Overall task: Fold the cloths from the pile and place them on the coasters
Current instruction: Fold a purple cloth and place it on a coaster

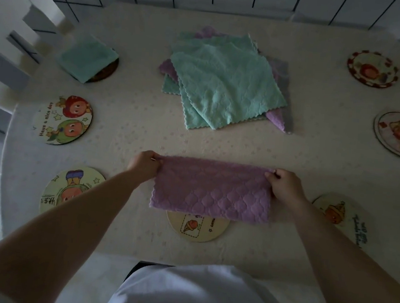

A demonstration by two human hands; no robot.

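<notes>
1. Head view: left hand (144, 165) pinching the far left corner of a purple cloth (211, 189); right hand (285, 186) pinching the far right corner, fingers curled round the edge.
2. Purple cloth stretched between both hands, hanging toward the body, lower edge overlapping a coaster (197, 228) on the tabletop (129, 121).
3. Beyond the hands: pile of cloths (226, 86), teal on top, purple and grey edges showing beneath.
4. Far left of the left hand: folded teal cloth (86, 56) lying on a dark coaster (106, 72).
5. Left of the left hand: two bare cartoon coasters (64, 120). Right of the right hand: more bare coasters (372, 68).
</notes>
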